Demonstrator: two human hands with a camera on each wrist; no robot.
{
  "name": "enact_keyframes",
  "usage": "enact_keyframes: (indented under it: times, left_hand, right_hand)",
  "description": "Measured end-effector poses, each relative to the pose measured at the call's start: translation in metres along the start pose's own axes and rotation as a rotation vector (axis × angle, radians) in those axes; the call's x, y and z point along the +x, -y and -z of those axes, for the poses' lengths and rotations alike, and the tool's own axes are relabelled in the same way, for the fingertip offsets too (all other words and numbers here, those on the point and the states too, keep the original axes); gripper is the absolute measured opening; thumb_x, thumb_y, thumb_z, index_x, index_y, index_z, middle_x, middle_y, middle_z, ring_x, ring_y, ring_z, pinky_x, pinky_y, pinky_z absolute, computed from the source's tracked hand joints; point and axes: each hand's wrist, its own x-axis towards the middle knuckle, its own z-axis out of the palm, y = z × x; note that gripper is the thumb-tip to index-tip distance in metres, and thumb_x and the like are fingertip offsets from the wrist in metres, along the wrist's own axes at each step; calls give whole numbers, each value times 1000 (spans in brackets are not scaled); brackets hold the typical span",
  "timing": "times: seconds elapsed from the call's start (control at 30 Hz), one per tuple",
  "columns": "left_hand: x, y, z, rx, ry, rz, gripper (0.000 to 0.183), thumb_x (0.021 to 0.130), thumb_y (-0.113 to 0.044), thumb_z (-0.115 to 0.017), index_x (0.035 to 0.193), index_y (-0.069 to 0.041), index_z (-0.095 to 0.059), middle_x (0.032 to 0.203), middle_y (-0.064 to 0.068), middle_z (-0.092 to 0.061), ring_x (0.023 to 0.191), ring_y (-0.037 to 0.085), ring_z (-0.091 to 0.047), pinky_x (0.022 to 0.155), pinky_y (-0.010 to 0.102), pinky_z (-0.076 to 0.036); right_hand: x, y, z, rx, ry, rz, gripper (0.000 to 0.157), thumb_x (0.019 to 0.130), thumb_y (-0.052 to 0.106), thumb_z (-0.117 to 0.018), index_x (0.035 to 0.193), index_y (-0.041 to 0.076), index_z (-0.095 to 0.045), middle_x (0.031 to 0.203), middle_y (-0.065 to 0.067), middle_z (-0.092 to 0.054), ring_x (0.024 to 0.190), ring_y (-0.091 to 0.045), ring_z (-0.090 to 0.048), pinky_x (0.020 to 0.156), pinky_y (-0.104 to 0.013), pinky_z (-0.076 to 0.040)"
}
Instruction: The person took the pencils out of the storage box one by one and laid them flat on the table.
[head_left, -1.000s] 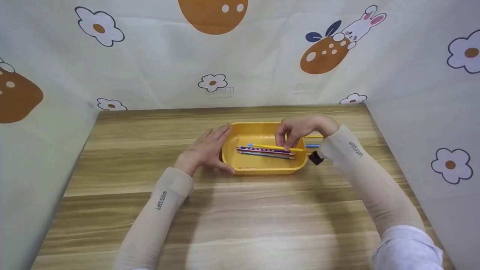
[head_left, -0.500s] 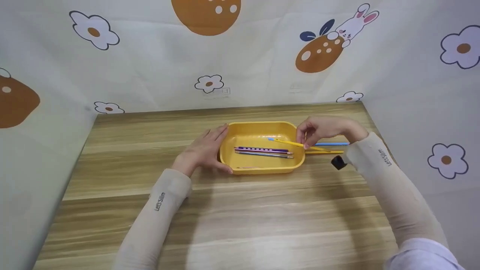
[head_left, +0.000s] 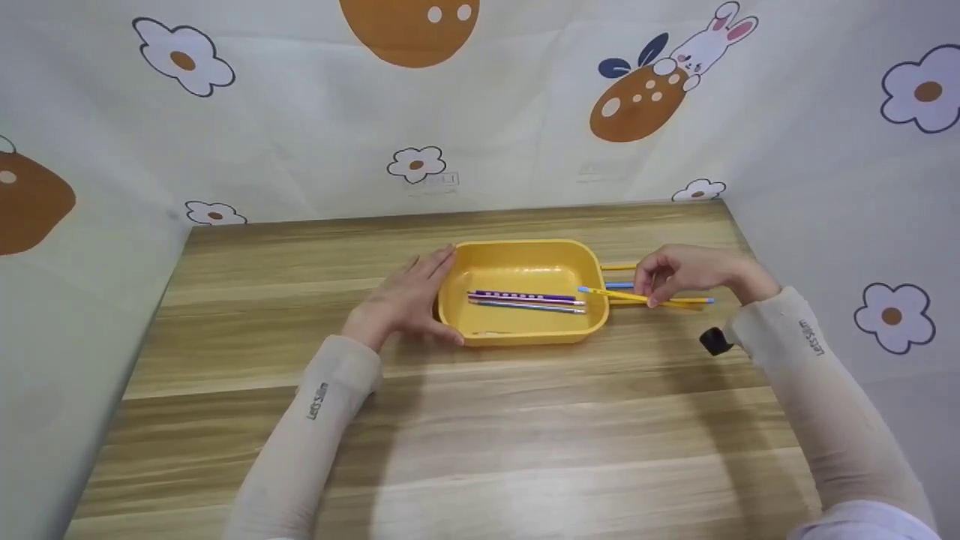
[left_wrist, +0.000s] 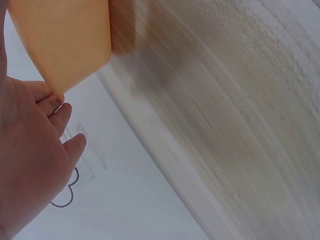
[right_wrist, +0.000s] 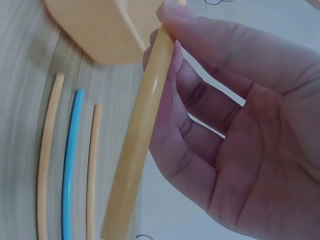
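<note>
While the left hand lies spread against the tray, the right hand pinches what seems a yellow pencil.

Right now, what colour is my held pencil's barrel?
Yellow barrel, clearest in the right wrist view.

The left hand touches an orange container at one corner — wood-grained tabletop fills the right, white sheet with a curved black outline lower left.

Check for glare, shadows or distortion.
Head view: glare on the wood-grain table, shadow streaks either side, glints in the yellow bin; left wrist view: shadow on the table; right wrist view: glint on the held yellow pencil, blue pencil looks bowed.
</note>
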Motion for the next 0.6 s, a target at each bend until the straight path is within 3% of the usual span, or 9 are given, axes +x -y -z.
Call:
enact_keyframes:
  times: [0.37,0.6]
  left_hand:
    - [-1,1,-2,35,-21,-15,139,64,-79,-74,161,-7,-5,170,8,-5,158,25,-8,129,49,-9]
    - [-2,-1,1,37,-20,-20,138,65,-78,-74,161,-6,-5,170,9,-5,157,27,-8,129,50,-9]
  right_hand:
    - [-16,-31,-7,-66,-96,-91,10,86,-1,-73,93,-2,-67,87,-6,-65,74,-6,-54,68,-18,-47]
    - [-18,-52,-14,-114,-164,-96,9,85,0,-74,90,1,-67,88,-7,-65,73,-7,-51,66,-17,-45]
